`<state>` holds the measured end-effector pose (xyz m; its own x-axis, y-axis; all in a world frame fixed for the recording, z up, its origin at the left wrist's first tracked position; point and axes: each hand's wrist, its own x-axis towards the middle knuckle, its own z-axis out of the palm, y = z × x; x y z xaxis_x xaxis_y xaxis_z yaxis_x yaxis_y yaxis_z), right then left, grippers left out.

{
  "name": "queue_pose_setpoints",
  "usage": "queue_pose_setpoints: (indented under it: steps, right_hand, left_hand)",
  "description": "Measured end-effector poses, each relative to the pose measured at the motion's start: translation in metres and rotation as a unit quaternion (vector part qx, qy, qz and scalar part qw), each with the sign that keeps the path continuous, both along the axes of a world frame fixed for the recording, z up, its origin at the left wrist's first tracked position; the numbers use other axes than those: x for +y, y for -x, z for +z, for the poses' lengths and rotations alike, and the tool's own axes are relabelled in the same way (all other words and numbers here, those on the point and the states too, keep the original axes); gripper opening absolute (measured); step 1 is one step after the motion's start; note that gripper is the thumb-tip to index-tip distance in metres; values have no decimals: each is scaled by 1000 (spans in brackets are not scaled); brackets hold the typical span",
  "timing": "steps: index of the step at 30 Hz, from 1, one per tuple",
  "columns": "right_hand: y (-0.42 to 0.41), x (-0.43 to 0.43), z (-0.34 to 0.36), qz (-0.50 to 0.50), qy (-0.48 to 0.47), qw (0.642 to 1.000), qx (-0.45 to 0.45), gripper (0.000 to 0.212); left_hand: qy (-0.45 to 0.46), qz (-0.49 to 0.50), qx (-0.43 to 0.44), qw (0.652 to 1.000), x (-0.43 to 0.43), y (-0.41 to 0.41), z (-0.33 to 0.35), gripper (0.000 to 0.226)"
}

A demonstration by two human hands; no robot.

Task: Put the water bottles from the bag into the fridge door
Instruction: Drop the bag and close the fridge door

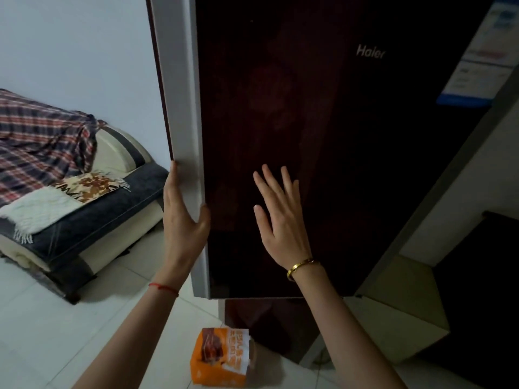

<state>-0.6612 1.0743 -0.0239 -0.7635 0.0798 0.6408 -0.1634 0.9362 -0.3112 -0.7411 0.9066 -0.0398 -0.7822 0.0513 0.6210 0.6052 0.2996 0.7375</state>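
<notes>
The dark red fridge door [323, 136] fills the middle of the view, with its pale side edge [182, 108] turned toward me. My left hand [184, 217] wraps around that edge, thumb on the front face. My right hand [280, 214] is flat with fingers spread, close to or on the door's front. An orange and white bag [220, 357] stands on the floor below the door. No water bottles are visible; the bag's inside is hidden.
A sofa [92, 220] with a plaid blanket and white throw stands at the left on the white tiled floor [56, 332]. A pale box-like object [401, 313] and a dark cabinet [483, 290] sit to the right of the fridge.
</notes>
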Motion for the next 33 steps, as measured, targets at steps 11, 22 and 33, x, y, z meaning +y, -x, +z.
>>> queue_pose_setpoints:
  steps: [11, 22, 33]
  right_hand:
    - [61, 30, -5, -15, -28, 999, 7, 54]
    - [106, 50, -10, -120, -56, 991, -20, 59]
    - [137, 69, -14, -252, -127, 955, -93, 80]
  left_hand:
    - [37, 21, 14, 999, 44, 58, -6, 79]
    - [47, -68, 11, 997, 90, 101, 0, 79]
    - [103, -164, 29, 981, 132, 147, -19, 79]
